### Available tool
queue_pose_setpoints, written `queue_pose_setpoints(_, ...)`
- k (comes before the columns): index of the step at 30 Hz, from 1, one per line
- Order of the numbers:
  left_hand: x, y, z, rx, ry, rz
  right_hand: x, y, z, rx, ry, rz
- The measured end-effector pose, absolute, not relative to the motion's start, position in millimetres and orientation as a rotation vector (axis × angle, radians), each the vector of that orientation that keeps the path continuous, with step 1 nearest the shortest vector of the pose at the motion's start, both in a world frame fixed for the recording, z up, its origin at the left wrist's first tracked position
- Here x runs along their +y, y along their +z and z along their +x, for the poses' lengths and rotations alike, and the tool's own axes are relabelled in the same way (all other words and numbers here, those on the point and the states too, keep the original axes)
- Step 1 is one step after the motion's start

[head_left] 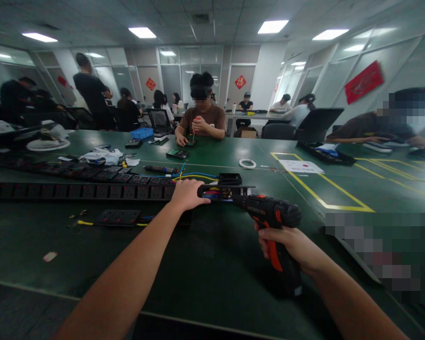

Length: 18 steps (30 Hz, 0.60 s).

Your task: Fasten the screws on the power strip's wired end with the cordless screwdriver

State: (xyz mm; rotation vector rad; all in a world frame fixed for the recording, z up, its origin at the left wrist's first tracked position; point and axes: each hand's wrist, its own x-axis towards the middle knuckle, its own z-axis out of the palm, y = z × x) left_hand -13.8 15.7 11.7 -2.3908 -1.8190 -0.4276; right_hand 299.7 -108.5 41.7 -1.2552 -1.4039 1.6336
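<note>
A long black power strip runs across the table from the left, with a row of sockets along its face. My left hand grips it near its right end, fingers over the top and thumb at the front. Just right of that hand, coloured wires and a small board show in an open section. My right hand is wrapped round the handle of a black and orange cordless drill. Its nose points left at the strip's right end. Whether the bit touches the strip, I cannot tell.
Behind lies a second row of socket modules with blue and yellow wires. A loose socket block lies in front. Further off are a screwdriver-like tool, a tape roll and a blue basket. A co-worker sits opposite.
</note>
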Motion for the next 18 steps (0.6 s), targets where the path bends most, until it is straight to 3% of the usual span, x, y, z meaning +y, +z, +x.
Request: queue_pose_setpoints(18,15.7,11.8,-14.4,-1.823,-0.43,-2.392,-108.3,42.6,298.9,-1.383,1.644,-1.268)
